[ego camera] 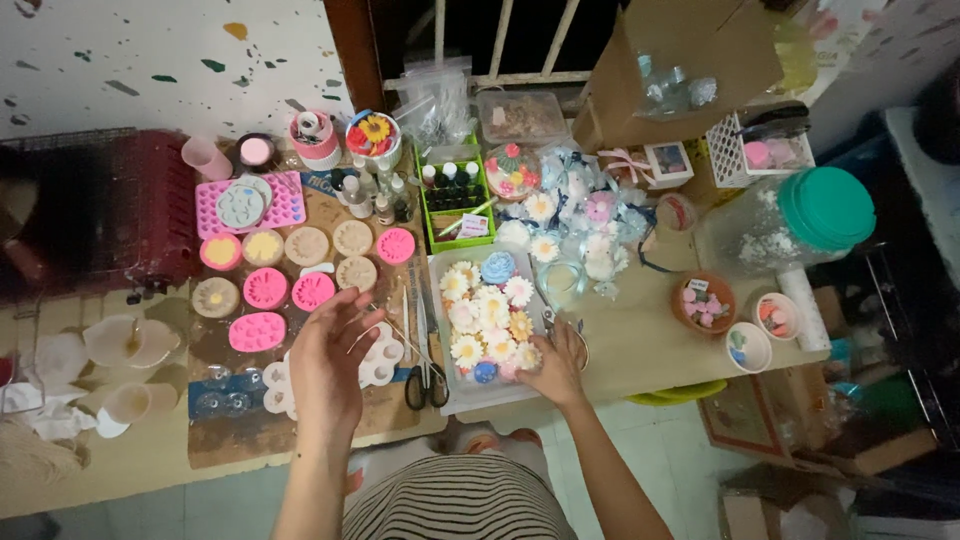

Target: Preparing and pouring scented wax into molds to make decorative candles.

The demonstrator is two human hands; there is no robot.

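My left hand (328, 362) hovers open, fingers spread, above a white flower-shaped mould (383, 362) on a brown board (310, 430). My right hand (556, 367) rests at the near right corner of a clear tray (447, 382) filled with several white, yellow and blue flower-shaped pieces (490, 312); its fingers curl around the corner, and whether they grip it is unclear. Black-handled scissors (427, 375) lie between my hands, beside thin metal tools (407, 318).
Pink and tan round moulds (265, 288) cover the board's left half. A green box of small bottles (452, 195) stands behind the tray. A big jar with a teal lid (800, 222), small bowls (748, 345) and cardboard boxes (670, 60) crowd the right side. White cups (115, 340) sit at the left.
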